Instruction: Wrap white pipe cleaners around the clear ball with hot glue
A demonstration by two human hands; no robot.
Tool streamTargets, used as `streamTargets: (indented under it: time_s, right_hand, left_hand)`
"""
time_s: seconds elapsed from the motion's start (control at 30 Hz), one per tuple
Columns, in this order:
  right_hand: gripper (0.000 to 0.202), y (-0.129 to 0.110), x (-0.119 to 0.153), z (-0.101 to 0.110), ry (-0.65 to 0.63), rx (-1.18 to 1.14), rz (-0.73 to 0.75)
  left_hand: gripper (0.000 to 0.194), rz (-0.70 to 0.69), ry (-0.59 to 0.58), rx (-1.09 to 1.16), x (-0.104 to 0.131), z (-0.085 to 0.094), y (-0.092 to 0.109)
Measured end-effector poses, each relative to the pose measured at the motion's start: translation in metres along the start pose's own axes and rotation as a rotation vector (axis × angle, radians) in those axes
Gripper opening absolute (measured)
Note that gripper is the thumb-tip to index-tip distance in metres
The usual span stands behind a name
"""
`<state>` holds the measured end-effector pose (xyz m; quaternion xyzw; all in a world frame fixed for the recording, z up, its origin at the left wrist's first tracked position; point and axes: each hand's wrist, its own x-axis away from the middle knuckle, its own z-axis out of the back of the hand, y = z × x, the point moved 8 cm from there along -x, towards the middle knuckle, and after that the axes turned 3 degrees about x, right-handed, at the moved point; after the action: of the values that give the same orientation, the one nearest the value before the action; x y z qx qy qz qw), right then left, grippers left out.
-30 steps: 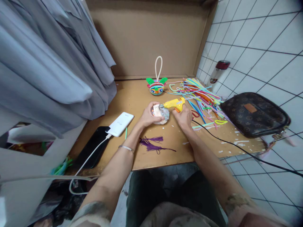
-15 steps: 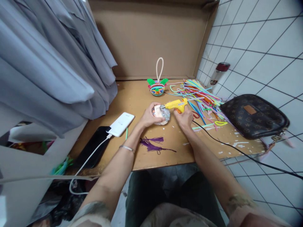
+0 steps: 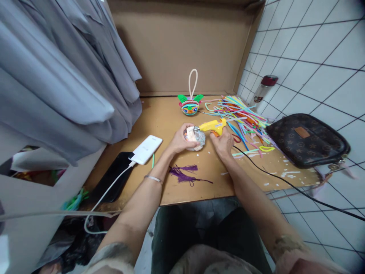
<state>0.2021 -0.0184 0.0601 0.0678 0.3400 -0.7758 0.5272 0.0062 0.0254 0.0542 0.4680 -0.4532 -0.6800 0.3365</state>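
My left hand [image 3: 182, 140] grips a round pale craft piece [image 3: 200, 140] from its left side, just above the table. My right hand [image 3: 223, 142] is wrapped round the handle of a yellow glue gun [image 3: 210, 126], whose nozzle points left and meets the top of the round piece. Behind them sits a colourful animal-face ornament [image 3: 190, 108] with green ears and a white loop. Purple tassels [image 3: 184, 175] lie on the table in front of my hands.
Coloured fuzzy sticks [image 3: 242, 114] are heaped at the back right, by a red-lidded bottle [image 3: 264, 89] and a brown bag [image 3: 309, 140]. A black cable [image 3: 268, 171] crosses the right side. Left are a white power bank [image 3: 146, 149], black phone [image 3: 112, 179] and grey curtain [image 3: 65, 68].
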Motion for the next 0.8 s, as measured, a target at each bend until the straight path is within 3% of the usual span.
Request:
streamTargets:
  time_s: [0.57,0.8]
  right_hand:
    - [0.036,-0.005,-0.002,0.002,-0.097,0.067,-0.001]
    - [0.035,0.001,-0.006,0.017,-0.013,0.057,-0.049]
  left_hand:
    - [0.075,-0.023,-0.017,-0.011,0.0,-0.001,0.001]
    - [0.077,-0.01,-0.016,-0.026,0.0,0.0,-0.001]
